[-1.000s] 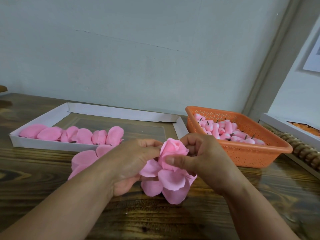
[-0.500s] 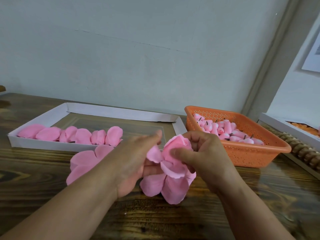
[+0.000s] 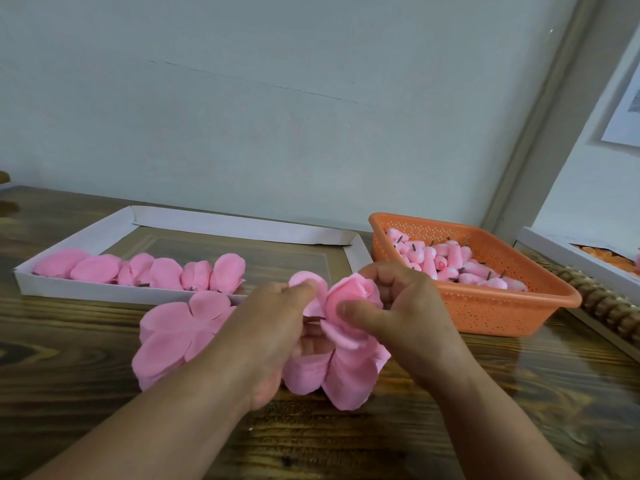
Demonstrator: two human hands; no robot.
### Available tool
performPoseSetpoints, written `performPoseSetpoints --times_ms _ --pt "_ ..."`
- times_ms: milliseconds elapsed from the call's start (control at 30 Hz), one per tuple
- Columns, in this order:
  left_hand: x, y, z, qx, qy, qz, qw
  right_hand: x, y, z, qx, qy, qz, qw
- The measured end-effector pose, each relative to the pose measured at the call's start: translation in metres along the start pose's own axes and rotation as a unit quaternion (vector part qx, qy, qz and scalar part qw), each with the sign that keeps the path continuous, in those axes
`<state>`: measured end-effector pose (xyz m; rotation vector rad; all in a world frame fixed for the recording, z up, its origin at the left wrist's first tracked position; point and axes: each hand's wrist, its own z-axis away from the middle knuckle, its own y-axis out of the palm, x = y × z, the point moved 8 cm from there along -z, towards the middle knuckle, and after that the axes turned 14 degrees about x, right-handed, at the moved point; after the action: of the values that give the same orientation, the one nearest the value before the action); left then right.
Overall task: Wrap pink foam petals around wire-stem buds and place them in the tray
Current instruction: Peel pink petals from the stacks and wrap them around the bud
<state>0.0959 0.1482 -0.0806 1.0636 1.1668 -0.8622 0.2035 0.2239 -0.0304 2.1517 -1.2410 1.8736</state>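
Right hand (image 3: 408, 313) pinching rose bud (image 3: 353, 299), left hand (image 3: 277, 327) folding a petal (image 3: 306, 282) against it, bloom facing up and away

On the bench (image 3: 86, 341), a tray (image 3: 242, 225) sits back left, a basket (image 3: 502, 317) of buds (image 3: 450, 261) right. Loose petals (image 3: 173, 334) lie before the tray.

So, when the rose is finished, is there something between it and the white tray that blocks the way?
Nothing visible blocks it. The rose is held in both hands just in front of the white tray. Only the tray's low front wall lies between; finished flowers fill its left part.
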Motion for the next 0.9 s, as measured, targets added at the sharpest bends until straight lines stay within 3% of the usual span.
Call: performPoseSetpoints --times_ms 167,500,800,900 --pt "-0.004 -0.003 0.004 -0.033 -0.001 0.002 0.999 0.008 0.006 0.001 0.033 -0.017 0.034 0.999" --pt "-0.021 0.007 0.01 -0.024 0.066 -0.183 0.981 0.017 0.009 0.003 0.021 -0.037 0.105 0.994" --pt "-0.012 0.003 0.005 -0.008 0.056 -0.077 0.995 0.009 -0.003 0.003 -0.037 -0.028 0.037 0.998" --pt "-0.009 -0.002 0.005 -0.038 0.064 -0.072 0.995 0.009 -0.004 0.003 -0.049 -0.032 0.029 0.998"
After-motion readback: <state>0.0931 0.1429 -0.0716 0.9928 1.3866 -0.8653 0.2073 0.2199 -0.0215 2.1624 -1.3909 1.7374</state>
